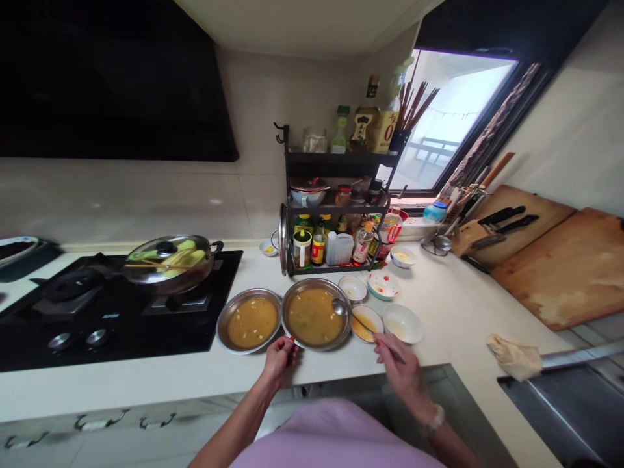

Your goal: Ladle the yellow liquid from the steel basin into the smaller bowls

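My right hand point(400, 367) is closed around the handle of a metal spoon point(340, 307). The spoon's round head is over the right side of a steel bowl point(349, 330) of yellowish-brown liquid with pale bits; whether it dips in is unclear. At that bowl's front left rim, my left hand point(281, 357) has its fingers curled and pinched against the edge. A second steel bowl point(220, 341) with similar liquid stands close on the left. Just right of the spoon is a small bowl of yellow liquid point(364, 323), next to a white bowl point(403, 324).
A lidded pan point(168, 266) with chopsticks across it sits on the black hob point(131, 338). Behind the bowls stands a black rack point(341, 209) of bottles and jars. More small dishes point(383, 285) lie near it. Knives in a block and cutting boards point(550, 273) are at right.
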Available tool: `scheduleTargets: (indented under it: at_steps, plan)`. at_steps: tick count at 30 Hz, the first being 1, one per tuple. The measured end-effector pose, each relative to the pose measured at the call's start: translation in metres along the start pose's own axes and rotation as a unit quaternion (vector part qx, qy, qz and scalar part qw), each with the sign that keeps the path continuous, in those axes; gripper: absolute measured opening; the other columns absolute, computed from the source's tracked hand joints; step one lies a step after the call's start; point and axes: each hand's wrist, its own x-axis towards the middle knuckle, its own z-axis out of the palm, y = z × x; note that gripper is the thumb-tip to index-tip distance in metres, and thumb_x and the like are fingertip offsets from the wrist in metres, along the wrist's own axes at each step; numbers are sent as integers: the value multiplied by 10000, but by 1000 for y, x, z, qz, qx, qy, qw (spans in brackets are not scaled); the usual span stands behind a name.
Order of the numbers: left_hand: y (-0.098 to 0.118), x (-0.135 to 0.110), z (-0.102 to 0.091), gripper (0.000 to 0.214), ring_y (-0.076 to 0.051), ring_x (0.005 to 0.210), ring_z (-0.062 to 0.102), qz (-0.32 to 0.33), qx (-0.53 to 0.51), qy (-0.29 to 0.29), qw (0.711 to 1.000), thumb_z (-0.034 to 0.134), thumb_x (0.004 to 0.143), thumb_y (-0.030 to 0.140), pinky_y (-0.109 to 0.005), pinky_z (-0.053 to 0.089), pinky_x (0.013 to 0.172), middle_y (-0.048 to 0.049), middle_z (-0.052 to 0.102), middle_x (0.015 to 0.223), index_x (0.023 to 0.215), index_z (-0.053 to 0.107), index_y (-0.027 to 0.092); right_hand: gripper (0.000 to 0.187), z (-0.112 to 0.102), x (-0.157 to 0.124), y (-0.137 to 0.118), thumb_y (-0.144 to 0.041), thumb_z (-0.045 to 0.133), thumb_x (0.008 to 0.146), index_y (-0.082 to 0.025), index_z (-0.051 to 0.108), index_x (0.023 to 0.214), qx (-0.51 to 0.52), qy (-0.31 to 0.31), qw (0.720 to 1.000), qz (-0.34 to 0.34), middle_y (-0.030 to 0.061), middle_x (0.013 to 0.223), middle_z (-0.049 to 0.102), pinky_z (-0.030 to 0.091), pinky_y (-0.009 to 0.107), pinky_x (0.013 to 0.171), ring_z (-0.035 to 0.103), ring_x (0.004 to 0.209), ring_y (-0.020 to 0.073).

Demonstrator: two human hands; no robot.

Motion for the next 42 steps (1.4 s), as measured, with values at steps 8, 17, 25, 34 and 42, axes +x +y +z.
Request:
scheduleTargets:
  at_steps: [8,17,25,34,42]
  plan:
    - [4,-3,3,425,-60,422,445,-3,4,1,1000,750,495,484,-191,343,422,29,568,534,624,501,165,239,66,16,10,-280,468,882,-209,669,991,17,-115,993,-18,79,851,634,521,227,505,609,701,154]
    - [7,-7,5,434,-54,414,427,8,-7,2,1000,749,496,498,-184,322,406,30,560,518,603,492,164,375,70,19,21,-493,629,718,-158,627,884,195,43,941,274,17,562,633,464,266,431,553,443,149]
    - [4,-3,3,430,-54,418,434,-2,-11,3,1000,754,499,490,-184,334,410,32,567,526,623,501,165,380,39,21,5,-441,735,622,-149,608,830,262,123,909,302,26,561,648,420,236,409,555,475,143]
    - [-1,0,-1,408,-58,432,457,-1,-6,-1,1000,751,523,476,-182,345,416,26,579,546,625,513,161,377,-2,19,-2,-433,749,604,-139,632,809,249,179,905,294,42,572,657,431,240,401,556,468,141]
    - [2,-1,0,434,-58,423,448,2,-2,6,1000,766,488,498,-183,345,408,27,572,530,603,523,157,347,-46,10,0,-407,717,657,-127,638,847,173,234,919,265,28,556,637,455,238,417,556,461,130]
